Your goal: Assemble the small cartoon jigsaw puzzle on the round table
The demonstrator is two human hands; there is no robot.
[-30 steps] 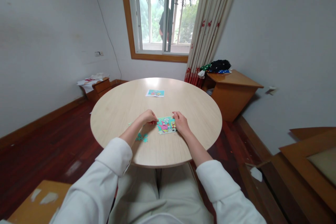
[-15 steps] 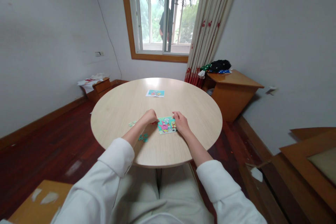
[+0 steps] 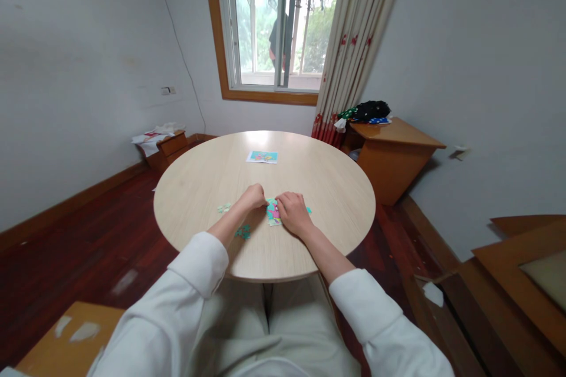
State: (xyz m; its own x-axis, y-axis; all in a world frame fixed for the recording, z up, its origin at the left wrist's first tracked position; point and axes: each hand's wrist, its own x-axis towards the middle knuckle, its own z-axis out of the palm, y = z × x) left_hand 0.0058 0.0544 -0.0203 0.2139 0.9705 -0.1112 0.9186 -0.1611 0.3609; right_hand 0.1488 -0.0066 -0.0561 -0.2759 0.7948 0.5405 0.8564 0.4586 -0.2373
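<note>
A small colourful cartoon jigsaw puzzle (image 3: 272, 215) lies on the round light-wood table (image 3: 318, 182) in front of me. My left hand (image 3: 253, 195) rests closed at the puzzle's left edge, fingers curled on it. My right hand (image 3: 292, 212) lies on top of the puzzle, fingers bent down and covering most of it. Loose teal puzzle pieces (image 3: 242, 231) lie just left of my left forearm, with another piece (image 3: 224, 208) farther left. What the curled fingers pinch is hidden.
A printed picture card (image 3: 262, 156) lies at the table's far side. A wooden cabinet (image 3: 389, 153) with dark clothes stands at the right by the curtain (image 3: 354, 41). A low wooden box (image 3: 165, 144) with papers sits at the left wall. A person stands outside the window (image 3: 276, 35).
My right hand has slid left from the puzzle's right edge onto the top of the puzzle. The left hand has stayed at the left edge.
</note>
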